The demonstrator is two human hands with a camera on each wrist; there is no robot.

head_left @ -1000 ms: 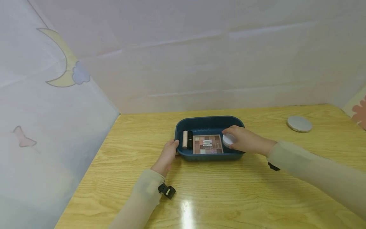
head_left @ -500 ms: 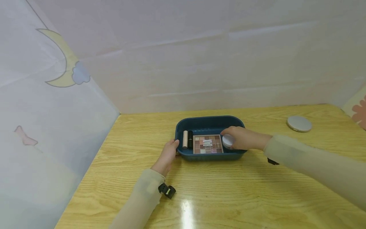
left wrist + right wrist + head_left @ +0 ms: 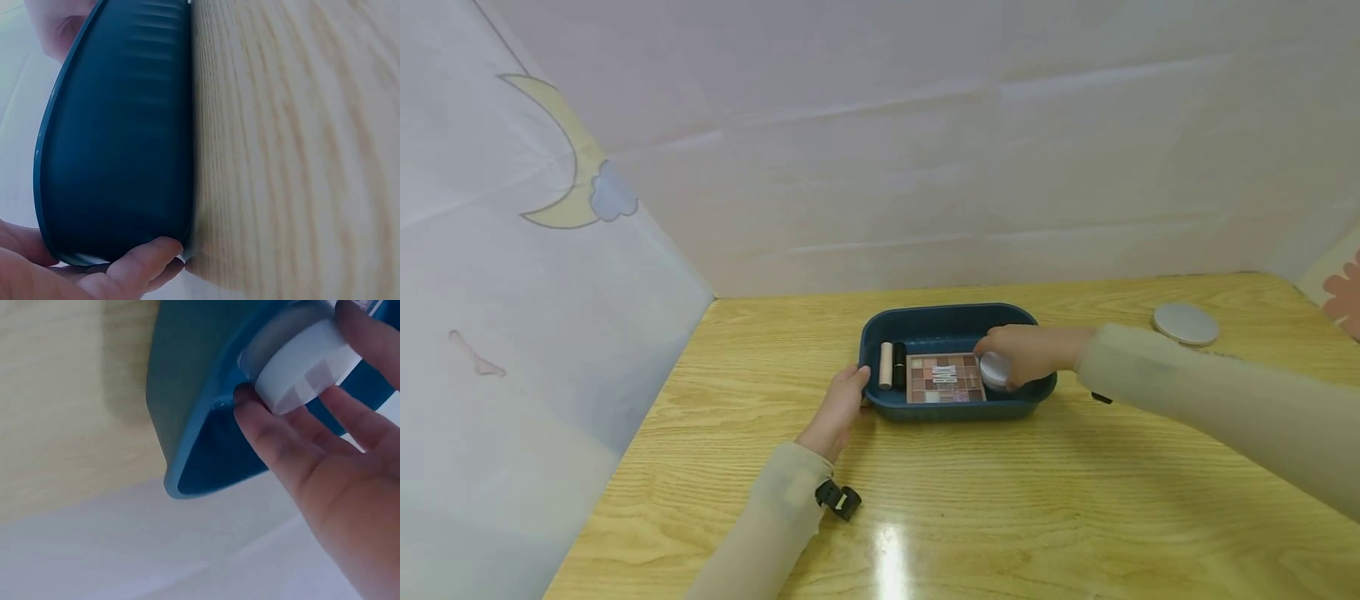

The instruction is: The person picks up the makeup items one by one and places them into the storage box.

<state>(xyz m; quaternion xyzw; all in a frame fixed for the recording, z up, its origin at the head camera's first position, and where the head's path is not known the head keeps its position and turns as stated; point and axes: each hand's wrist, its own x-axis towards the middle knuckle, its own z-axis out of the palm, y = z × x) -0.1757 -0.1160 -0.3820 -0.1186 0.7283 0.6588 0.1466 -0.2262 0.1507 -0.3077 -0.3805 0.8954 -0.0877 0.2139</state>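
Note:
A dark blue tray (image 3: 951,412) stands on the wooden table. My left hand (image 3: 841,404) grips its left end, thumb at the rim and fingers against the outer wall, as the left wrist view shows. Inside the tray's right end, my right hand (image 3: 1032,354) holds a small round jar (image 3: 995,372) with a white lid. In the right wrist view, thumb and fingers surround the jar (image 3: 300,369). To its left lies an eyeshadow palette (image 3: 945,378) with a see-through cover. Beside the palette, a pale lipstick-shaped tube (image 3: 886,367) and a black tube (image 3: 899,367) lie side by side.
A round silver compact (image 3: 1185,323) lies on the table (image 3: 1000,508) at the back right, just beyond my right sleeve. A fabric-covered wall (image 3: 880,183) rises behind the table's back edge, and another stands along the left.
My right hand and forearm have shifted slightly left and turned, and the jar has come a little nearer to the palette. My left hand and the tray have stayed put.

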